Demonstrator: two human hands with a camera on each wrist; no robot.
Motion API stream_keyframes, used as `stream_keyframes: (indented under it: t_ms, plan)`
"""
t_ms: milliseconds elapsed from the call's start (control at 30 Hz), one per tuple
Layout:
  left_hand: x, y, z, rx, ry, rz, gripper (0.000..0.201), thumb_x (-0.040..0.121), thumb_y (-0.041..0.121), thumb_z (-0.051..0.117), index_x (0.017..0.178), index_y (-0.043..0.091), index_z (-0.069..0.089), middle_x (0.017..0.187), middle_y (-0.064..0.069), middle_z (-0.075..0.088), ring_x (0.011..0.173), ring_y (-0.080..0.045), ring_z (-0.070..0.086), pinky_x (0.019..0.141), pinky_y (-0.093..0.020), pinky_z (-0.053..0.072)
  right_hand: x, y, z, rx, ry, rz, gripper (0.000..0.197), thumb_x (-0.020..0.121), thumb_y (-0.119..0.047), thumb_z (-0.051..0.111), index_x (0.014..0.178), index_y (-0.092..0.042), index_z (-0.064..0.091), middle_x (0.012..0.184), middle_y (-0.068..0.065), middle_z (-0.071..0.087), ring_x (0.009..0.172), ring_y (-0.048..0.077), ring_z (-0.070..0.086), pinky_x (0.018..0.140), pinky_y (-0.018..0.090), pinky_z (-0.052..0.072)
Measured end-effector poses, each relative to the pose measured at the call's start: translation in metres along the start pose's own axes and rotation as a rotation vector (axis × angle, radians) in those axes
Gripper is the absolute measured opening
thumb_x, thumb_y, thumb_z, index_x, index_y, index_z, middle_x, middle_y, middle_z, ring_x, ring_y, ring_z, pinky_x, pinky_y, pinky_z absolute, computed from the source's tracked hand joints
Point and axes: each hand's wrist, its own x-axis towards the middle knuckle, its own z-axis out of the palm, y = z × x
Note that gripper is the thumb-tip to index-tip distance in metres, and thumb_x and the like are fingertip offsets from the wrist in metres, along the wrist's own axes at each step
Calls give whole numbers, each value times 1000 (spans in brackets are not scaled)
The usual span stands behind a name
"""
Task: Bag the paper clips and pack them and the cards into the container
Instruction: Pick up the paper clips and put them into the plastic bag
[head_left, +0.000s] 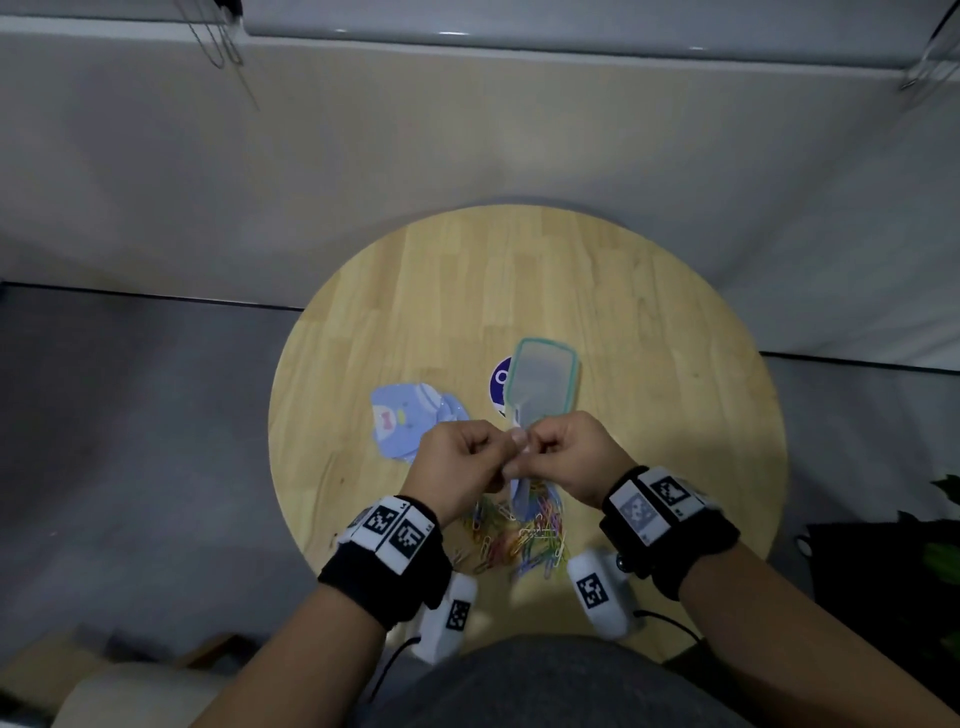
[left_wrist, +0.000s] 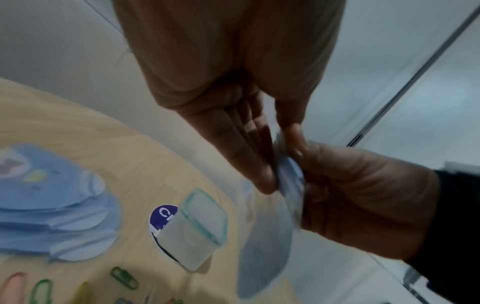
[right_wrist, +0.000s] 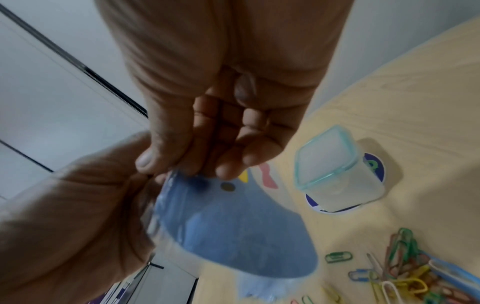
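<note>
Blue and thin, the bag (right_wrist: 228, 226) hung above the table's (head_left: 649, 338) near edge, where the paper clips (head_left: 519, 530) lay; your left hand (head_left: 457, 462) and right hand (head_left: 576, 457) both pinched its mouth. If your fingertips slipped, I think, it could stay closed.

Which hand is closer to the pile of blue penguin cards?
Left. The left hand is right beside the blue cards, just to their right. The right hand is farther right, beyond the left hand; both pinch the small bag.
</note>
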Motion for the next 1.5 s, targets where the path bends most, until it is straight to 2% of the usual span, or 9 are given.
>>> stream_keyframes:
  t_ms: [200,400,567,767,900,1033,1267,1400,1500]
  plan:
    - [2,10,-3,14,-22,-5,16,85,0,56,73,-7,63,61,-17,59,53,-21,52,54,-28,49,-3,2,-4,87,32,-2,39,70,-5,79,56,13,47,48,6,43,47,13,40,50,21,36]
    - [12,6,0,592,-171,44,19,67,12,69,68,16,51,60,5,55,54,-10,50,50,-24,42,-10,7,5,-5,29,3,36,75,0,71,51,-19,51,55,8,54,56,18,48,59,32,42]
    - [8,-2,18,550,89,144,13,81,17,57,69,12,56,60,-4,62,56,-20,55,54,-31,45,-7,4,0,-77,229,23,34,74,-5,67,49,-13,44,54,21,58,55,32,61,57,39,51]
    - [15,2,16,738,203,156,25,85,22,51,64,10,44,61,-15,58,61,-35,55,53,-38,44,-11,-2,1,-345,341,-5,37,68,-1,58,54,-18,27,50,1,28,49,18,26,49,28,25]
    - [15,5,13,731,206,37,8,77,19,55,81,13,53,68,-10,63,68,-30,59,58,-34,49,-19,-2,10,-584,270,-228,13,73,-6,45,79,-17,42,60,8,47,53,29,44,51,36,42]
    - [16,0,12,622,173,-36,31,76,17,56,105,23,47,65,-8,67,66,-27,64,62,-40,55,-26,5,14,-759,136,-403,40,73,-15,30,105,-33,46,77,10,59,52,32,52,47,29,43]
    - [14,0,19,496,158,-20,42,75,18,54,113,29,42,65,-8,67,62,-24,65,63,-42,56,-24,12,13,-927,177,-205,31,76,-10,46,98,-22,64,81,11,55,48,35,54,44,36,46]
    - [7,9,32,519,66,168,51,78,12,54,125,23,37,53,3,54,51,-10,53,49,-20,42,-15,1,9,-483,253,-15,24,86,-12,47,95,-18,69,92,12,67,81,32,63,72,36,52]
    - [4,14,30,507,4,255,56,80,13,56,132,19,36,58,6,54,55,-4,50,52,-16,37,-9,0,4,-52,255,102,33,84,4,47,88,-17,73,85,17,72,74,32,66,69,36,57]
